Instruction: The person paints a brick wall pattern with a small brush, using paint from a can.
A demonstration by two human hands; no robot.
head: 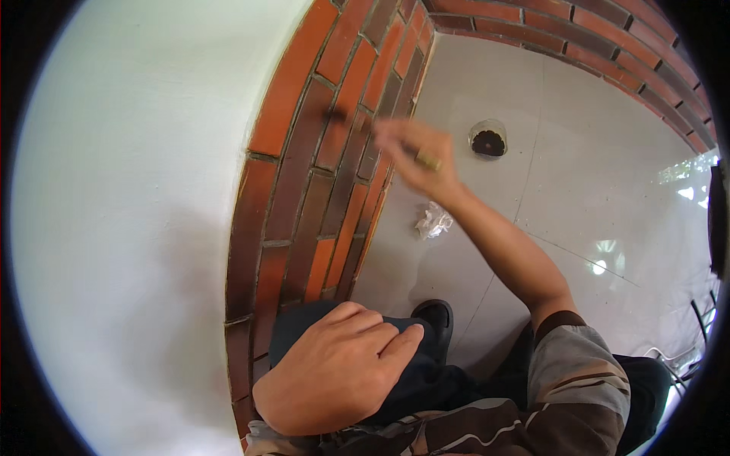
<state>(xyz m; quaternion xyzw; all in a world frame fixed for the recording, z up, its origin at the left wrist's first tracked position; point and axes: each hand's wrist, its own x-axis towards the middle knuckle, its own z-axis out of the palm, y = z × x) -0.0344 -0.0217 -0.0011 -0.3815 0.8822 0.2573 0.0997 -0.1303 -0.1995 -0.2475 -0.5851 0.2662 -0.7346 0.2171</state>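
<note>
My right hand [419, 154] reaches to the brick-faced wall [302, 211] and grips a small paintbrush [429, 159]. Motion blurs the fingers and the dark brush tip, which is at or close to the brick face. The yellowish end of the handle sticks out behind the fist. My left hand [342, 365] rests on my bent knee, back upward, with its fingers curled under. Their tips are hidden, so whether anything is in it cannot be made out. On the floor beyond my right hand stands a clear cup [488, 140] with dark liquid inside.
Crumpled white paper or plastic [433, 220] lies on the grey tiled floor [570, 171] below my right forearm. A white wall surface [131, 171] borders the bricks at left. A second brick wall [570, 34] curves across the top. Black rods or cables [698, 319] show at the right edge.
</note>
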